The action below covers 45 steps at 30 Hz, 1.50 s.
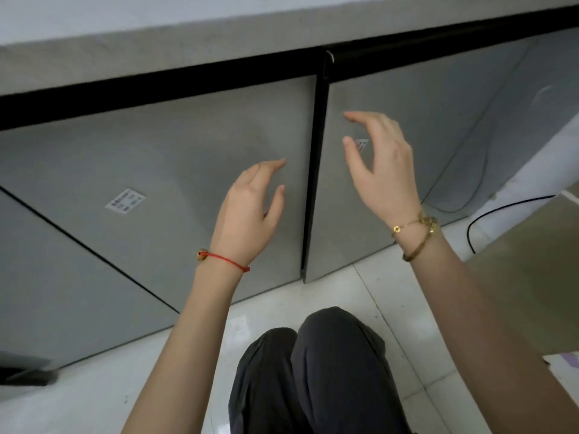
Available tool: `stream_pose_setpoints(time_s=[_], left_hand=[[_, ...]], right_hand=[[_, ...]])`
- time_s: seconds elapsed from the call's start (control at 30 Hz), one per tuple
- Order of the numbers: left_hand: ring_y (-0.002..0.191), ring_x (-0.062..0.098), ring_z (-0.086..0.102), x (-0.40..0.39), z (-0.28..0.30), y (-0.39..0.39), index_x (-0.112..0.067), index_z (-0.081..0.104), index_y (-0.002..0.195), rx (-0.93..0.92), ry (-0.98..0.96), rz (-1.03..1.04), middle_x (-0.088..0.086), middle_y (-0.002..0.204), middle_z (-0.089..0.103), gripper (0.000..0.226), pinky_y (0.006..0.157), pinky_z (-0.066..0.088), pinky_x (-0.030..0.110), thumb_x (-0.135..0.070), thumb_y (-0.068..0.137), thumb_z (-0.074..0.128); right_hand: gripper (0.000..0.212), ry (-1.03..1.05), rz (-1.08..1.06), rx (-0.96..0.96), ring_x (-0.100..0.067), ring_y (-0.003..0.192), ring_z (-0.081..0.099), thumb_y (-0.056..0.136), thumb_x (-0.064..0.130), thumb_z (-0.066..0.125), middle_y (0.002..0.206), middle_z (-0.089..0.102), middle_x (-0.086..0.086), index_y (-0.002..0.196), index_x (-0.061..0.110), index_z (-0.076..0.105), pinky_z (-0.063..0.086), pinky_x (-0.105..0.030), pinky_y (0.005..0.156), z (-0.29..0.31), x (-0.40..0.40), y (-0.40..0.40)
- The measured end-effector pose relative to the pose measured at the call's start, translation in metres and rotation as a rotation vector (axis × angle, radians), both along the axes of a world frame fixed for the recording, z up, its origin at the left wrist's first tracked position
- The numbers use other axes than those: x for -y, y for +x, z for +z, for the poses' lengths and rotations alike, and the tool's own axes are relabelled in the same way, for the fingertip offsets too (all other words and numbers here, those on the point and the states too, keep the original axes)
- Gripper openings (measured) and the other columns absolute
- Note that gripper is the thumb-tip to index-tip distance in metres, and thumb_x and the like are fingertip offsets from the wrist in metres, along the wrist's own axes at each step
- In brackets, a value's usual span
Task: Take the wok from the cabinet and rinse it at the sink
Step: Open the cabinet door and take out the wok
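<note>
Two grey cabinet doors stand under a pale countertop (156, 42). The left door (156, 158) looks shut. The right door (438, 120) stands slightly ajar, with a dark gap (315, 167) between the two. My left hand (250, 208) hovers in front of the left door near its right edge, fingers apart and empty. My right hand (380, 164) is raised in front of the right door near its left edge, fingers curled loosely and holding nothing. No wok or sink is in view.
I crouch with my knees (313, 355) in dark trousers close to the doors on a white tiled floor (78, 396). A black cable (488, 214) trails on the floor at the right beside a brown panel (532, 277). A further grey door (47, 292) lies left.
</note>
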<state>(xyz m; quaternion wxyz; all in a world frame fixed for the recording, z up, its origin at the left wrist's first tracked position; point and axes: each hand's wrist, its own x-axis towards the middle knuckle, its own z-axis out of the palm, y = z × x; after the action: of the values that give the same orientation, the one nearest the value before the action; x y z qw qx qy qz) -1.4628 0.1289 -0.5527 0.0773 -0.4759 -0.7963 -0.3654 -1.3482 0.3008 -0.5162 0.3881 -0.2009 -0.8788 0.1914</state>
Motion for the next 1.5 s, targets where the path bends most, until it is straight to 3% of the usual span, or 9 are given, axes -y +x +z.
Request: stream_pose_setpoints(time_s=[0.17,0.43,0.6,0.77,0.93,1.03,1.23,1.4,1.5], left_hand=[[0.125,0.017,0.053,-0.019,-0.016,-0.008,-0.014,0.051,0.136,-0.018,0.106,-0.036,0.002,0.133,0.058,0.039,0.106,0.04,0.029,-0.022,0.097,0.049],[0.129,0.006,0.048,-0.057,-0.017,-0.007,-0.015,0.041,0.144,0.127,0.219,-0.136,-0.001,0.14,0.054,0.049,0.104,0.043,0.027,-0.021,0.096,0.053],[0.131,0.01,0.048,-0.076,-0.026,-0.006,-0.015,0.038,0.145,0.174,0.212,-0.179,-0.001,0.142,0.052,0.053,0.109,0.039,0.027,-0.022,0.095,0.053],[0.117,0.013,0.057,-0.08,-0.026,-0.008,-0.01,0.047,0.137,0.152,0.247,-0.167,0.003,0.128,0.059,0.046,0.102,0.045,0.028,-0.018,0.094,0.056],[0.103,0.006,0.062,-0.076,-0.022,0.003,-0.012,0.053,0.124,0.146,0.27,-0.186,-0.001,0.117,0.064,0.032,0.09,0.045,0.015,-0.018,0.093,0.059],[0.095,0.005,0.064,-0.075,-0.022,0.015,-0.013,0.057,0.117,0.141,0.302,-0.206,-0.002,0.109,0.066,0.027,0.086,0.049,0.018,-0.02,0.092,0.062],[0.084,0.012,0.063,-0.074,-0.025,0.045,-0.011,0.063,0.12,0.024,0.316,-0.283,0.0,0.094,0.062,0.031,0.077,0.052,0.03,-0.021,0.091,0.064],[0.074,0.013,0.061,-0.073,-0.027,0.076,-0.015,0.065,0.123,0.021,0.353,-0.367,0.0,0.083,0.059,0.034,0.068,0.051,0.027,-0.017,0.09,0.067],[0.071,0.009,0.056,-0.077,-0.03,0.094,-0.014,0.066,0.124,0.058,0.396,-0.416,-0.002,0.079,0.055,0.037,0.067,0.046,0.014,-0.014,0.087,0.07]], right_hand=[[0.032,0.078,-0.029,-0.151,-0.019,0.118,0.053,0.095,0.017,0.052,0.123,0.062,-0.006,0.125,0.006,0.058,0.031,-0.014,0.1,-0.002,0.0,-0.01],[0.036,0.073,-0.024,-0.314,-0.014,0.115,0.052,0.093,0.015,0.056,0.117,0.063,0.0,0.129,0.009,0.054,0.034,-0.012,0.1,0.023,0.01,-0.036],[0.04,-0.024,-0.031,-0.368,-0.011,0.116,0.055,0.093,0.016,0.056,0.118,0.063,0.001,0.132,0.01,0.051,0.042,-0.025,0.102,0.028,0.014,-0.046],[0.043,-0.018,-0.026,-0.351,-0.01,0.12,0.054,0.093,0.014,0.056,0.122,0.062,-0.001,0.135,0.01,0.05,0.042,-0.028,0.105,0.028,0.015,-0.042],[0.038,0.057,-0.069,-0.375,-0.012,0.114,0.057,0.093,0.013,0.057,0.116,0.064,-0.001,0.13,0.008,0.054,0.044,-0.024,0.101,0.027,0.016,-0.023],[0.037,0.141,-0.108,-0.376,-0.013,0.111,0.058,0.092,0.014,0.06,0.113,0.064,-0.002,0.128,0.007,0.056,0.045,-0.025,0.1,0.025,0.019,-0.006],[0.038,0.348,-0.221,-0.314,-0.019,0.104,0.059,0.091,0.022,0.065,0.108,0.064,-0.006,0.124,0.004,0.059,0.049,-0.039,0.09,0.023,0.02,0.036],[0.039,0.469,-0.348,-0.243,-0.024,0.107,0.055,0.09,0.026,0.066,0.115,0.059,-0.013,0.121,0.003,0.061,0.047,-0.036,0.093,0.025,0.02,0.075],[0.039,0.51,-0.392,-0.224,-0.027,0.114,0.054,0.09,0.028,0.066,0.12,0.06,-0.013,0.119,0.003,0.062,0.045,-0.035,0.1,0.026,0.019,0.095]])
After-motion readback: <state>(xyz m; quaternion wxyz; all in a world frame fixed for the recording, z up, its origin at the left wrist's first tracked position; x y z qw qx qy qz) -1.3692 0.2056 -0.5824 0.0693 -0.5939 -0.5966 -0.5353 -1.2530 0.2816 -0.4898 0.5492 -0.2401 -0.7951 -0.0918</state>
